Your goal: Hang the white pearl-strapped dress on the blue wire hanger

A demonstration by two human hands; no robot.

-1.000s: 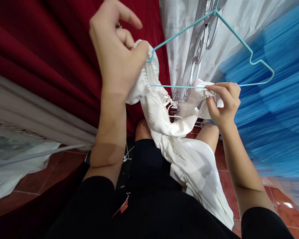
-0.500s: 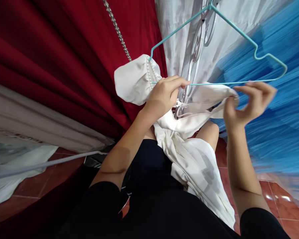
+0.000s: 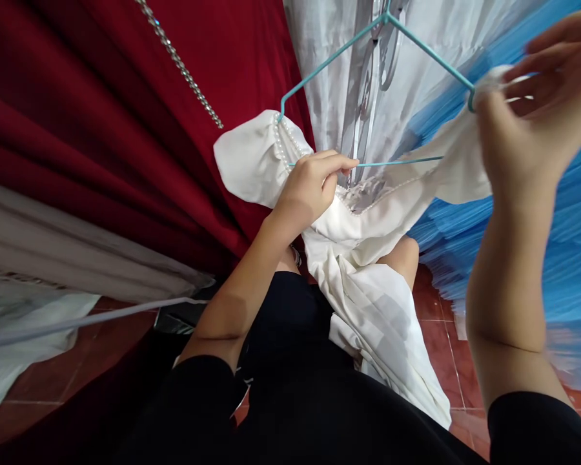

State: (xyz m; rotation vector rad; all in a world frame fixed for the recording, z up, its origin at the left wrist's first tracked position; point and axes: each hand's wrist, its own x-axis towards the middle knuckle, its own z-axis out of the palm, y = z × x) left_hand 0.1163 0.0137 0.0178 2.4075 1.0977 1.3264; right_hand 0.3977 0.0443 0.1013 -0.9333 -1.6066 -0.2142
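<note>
A white dress (image 3: pixel 382 290) with pearl trim along the neckline hangs across my lap, its skirt falling to the lower right. The light-blue hanger (image 3: pixel 332 59) runs through its top, with the left puff sleeve (image 3: pixel 244 158) over one end. My left hand (image 3: pixel 312 184) is closed around the hanger's bottom bar, close to that sleeve. At the upper right my right hand (image 3: pixel 537 116) pinches the other sleeve (image 3: pixel 465 155), which now covers the hanger's right end. Part of that sleeve is hidden behind my fingers.
Red fabric (image 3: pixel 174 129) hangs at the left, with a sparkling strap (image 3: pixel 184 68) in front. White cloth (image 3: pixel 319 58) hangs behind the hanger. Blue tulle (image 3: pixel 513 258) fills the right side. Red floor tiles (image 3: pixel 436 349) show below, and a pale bar (image 3: pixel 101 316) crosses the lower left.
My right hand has moved up and to the right, drawing the right sleeve over the hanger's end. My left hand keeps its grip on the bar, and the hanger has shifted slightly left.
</note>
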